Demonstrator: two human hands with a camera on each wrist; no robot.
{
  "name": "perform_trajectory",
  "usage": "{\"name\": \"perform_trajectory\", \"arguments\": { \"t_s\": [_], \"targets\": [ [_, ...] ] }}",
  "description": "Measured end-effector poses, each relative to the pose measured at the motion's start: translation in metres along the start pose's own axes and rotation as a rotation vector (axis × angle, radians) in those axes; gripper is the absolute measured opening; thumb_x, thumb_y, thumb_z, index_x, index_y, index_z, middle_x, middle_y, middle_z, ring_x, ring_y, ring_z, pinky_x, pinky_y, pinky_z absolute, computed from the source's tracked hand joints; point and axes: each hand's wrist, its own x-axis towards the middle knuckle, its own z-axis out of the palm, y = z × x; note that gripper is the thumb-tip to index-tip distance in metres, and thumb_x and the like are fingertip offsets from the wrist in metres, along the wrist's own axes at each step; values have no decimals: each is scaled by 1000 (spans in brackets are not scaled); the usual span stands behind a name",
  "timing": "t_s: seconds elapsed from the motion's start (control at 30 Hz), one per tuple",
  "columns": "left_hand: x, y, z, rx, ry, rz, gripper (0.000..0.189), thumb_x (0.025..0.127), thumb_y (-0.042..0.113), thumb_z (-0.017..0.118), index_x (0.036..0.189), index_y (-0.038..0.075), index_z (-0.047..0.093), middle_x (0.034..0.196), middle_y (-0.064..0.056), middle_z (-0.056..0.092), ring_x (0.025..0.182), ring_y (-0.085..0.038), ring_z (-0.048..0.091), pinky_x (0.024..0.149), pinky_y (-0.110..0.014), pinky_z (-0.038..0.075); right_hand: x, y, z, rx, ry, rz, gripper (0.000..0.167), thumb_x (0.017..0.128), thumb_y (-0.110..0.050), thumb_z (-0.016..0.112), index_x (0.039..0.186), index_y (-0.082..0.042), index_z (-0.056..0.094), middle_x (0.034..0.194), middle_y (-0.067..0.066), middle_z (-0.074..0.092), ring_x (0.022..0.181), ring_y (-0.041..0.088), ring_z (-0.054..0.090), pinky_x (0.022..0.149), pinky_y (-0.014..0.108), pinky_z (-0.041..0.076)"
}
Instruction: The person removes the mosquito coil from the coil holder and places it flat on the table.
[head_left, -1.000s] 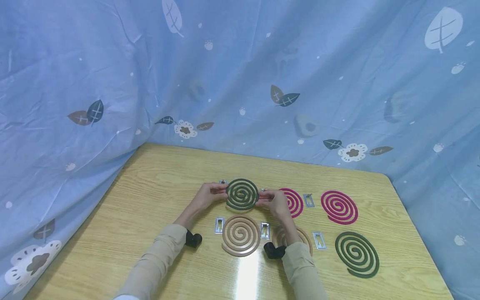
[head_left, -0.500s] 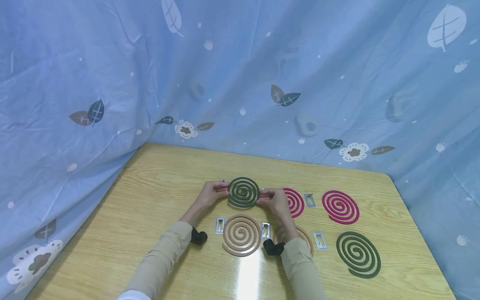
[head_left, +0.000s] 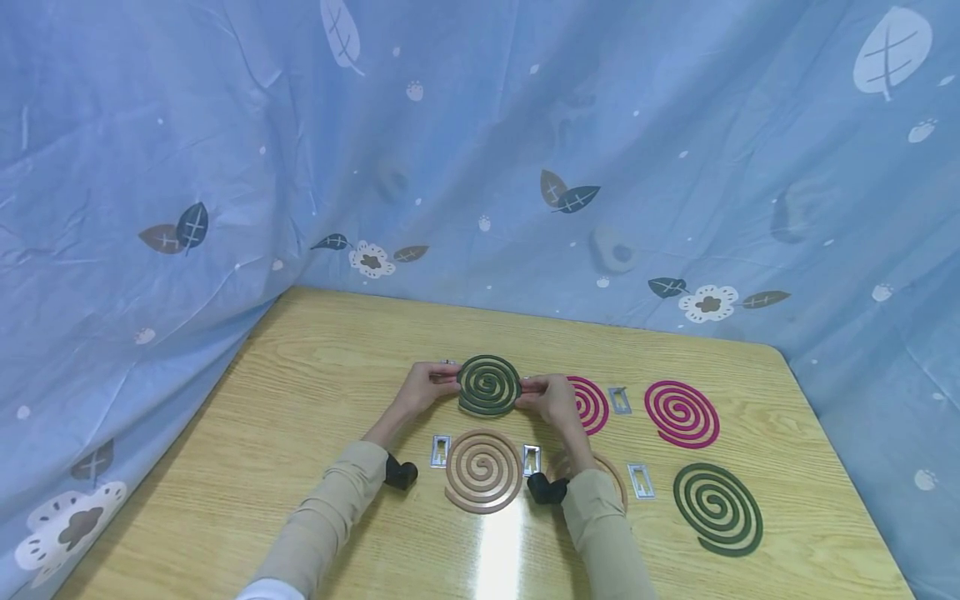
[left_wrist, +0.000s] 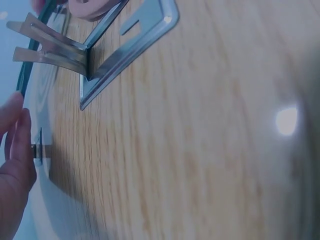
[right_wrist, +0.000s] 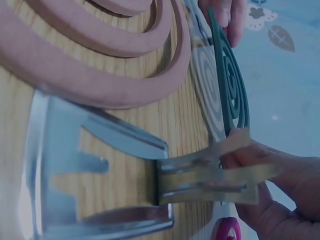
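Observation:
Both hands hold a dark green mosquito coil (head_left: 489, 384) by its edges, raised over the far part of the table. My left hand (head_left: 422, 388) pinches its left rim between thumb and fingers. On the opposite rim, my right hand (head_left: 553, 402) does the same. In the right wrist view the green coil (right_wrist: 222, 75) is seen nearly edge-on, its shadow cast on the wood. Below it on the table lies a tan coil (head_left: 483, 472) between two metal coil stands (head_left: 441, 451). Upright prongs of one stand (right_wrist: 200, 172) overlap my right fingers in that view.
A magenta coil (head_left: 592, 406) and another tan coil (head_left: 611, 479) are partly hidden by my right arm. Farther right lie a second magenta coil (head_left: 682, 414), a second green coil (head_left: 717, 509) and more metal stands (head_left: 641, 481). A blue patterned curtain (head_left: 480, 167) borders the table.
Both hands and the green coil have shifted slightly right and away over the last second. During the latest half second they barely move. The other coils stay in place.

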Motion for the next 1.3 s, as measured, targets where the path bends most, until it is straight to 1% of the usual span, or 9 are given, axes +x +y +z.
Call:
{"name": "perform_trajectory", "arguments": {
  "t_s": [0.27, 0.53, 0.77, 0.87, 0.9, 1.0, 1.1, 1.13, 1.3],
  "targets": [
    [-1, 0, 1, 15, 9, -34, 32, 82, -8, 69, 113, -11, 63, 114, -25, 64, 101, -33, 65, 84, -25, 57, -1, -4, 2, -33, 21, 16, 30, 70, 13, 77, 99, 15, 68, 90, 28, 69, 81, 34, 70, 66, 30, 60],
    [-3, 2, 2, 58, 9, -60, 30, 82, -7, 69, 112, -10, 64, 111, -23, 65, 98, -30, 66, 83, -26, 57, -2, -6, 4, -44, 24, 71, 33, 68, 12, 79, 99, 13, 68, 87, 25, 70, 77, 27, 71, 65, 27, 60],
    [-5, 4, 1, 83, -17, -39, 32, 84, -6, 68, 114, -11, 63, 112, -24, 65, 100, -32, 65, 84, -28, 57, -3, -7, 5, -78, 20, 80, 34, 67, 11, 80, 100, 12, 68, 87, 23, 70, 76, 25, 70, 64, 27, 59],
    [-6, 3, -2, 99, -56, -20, 33, 84, -4, 69, 116, -10, 62, 110, -22, 66, 100, -31, 66, 83, -27, 57, -2, -8, 4, -88, 4, 74, 36, 68, 10, 80, 102, 12, 67, 87, 23, 70, 76, 24, 68, 66, 27, 59],
    [-8, 8, -3, 103, -73, -16, 34, 84, -4, 69, 116, -11, 61, 110, -23, 65, 100, -33, 65, 83, -29, 57, -2, -8, 4, -87, 0, 76, 37, 68, 10, 80, 103, 12, 67, 87, 22, 70, 76, 22, 68, 66, 27, 59],
    [-7, 4, -6, 111, -102, -3, 35, 85, -1, 70, 118, -11, 60, 111, -23, 65, 101, -32, 65, 84, -29, 57, 0, -8, 4, -86, -16, 73, 38, 69, 10, 80, 104, 12, 67, 87, 23, 69, 75, 21, 67, 66, 27, 59],
    [-4, 2, -7, 120, -105, -3, 36, 84, -1, 71, 117, -11, 60, 112, -23, 65, 102, -33, 64, 85, -30, 57, -1, -9, 4, -90, -16, 76, 38, 68, 10, 80, 104, 12, 67, 86, 22, 69, 74, 19, 66, 66, 27, 59],
    [-1, -4, -7, 129, -100, -1, 36, 83, 0, 72, 117, -9, 61, 111, -21, 66, 101, -31, 65, 84, -29, 57, -1, -10, 4, -92, -16, 77, 38, 68, 9, 80, 104, 12, 67, 86, 22, 69, 74, 20, 66, 67, 27, 58],
    [0, -1, -8, 166, -104, -5, 36, 82, 0, 73, 116, -8, 63, 109, -20, 67, 99, -30, 65, 83, -28, 57, -2, -12, 4, -105, -16, 87, 39, 68, 9, 81, 104, 11, 67, 86, 21, 69, 74, 19, 65, 67, 27, 58]
  ]
}}
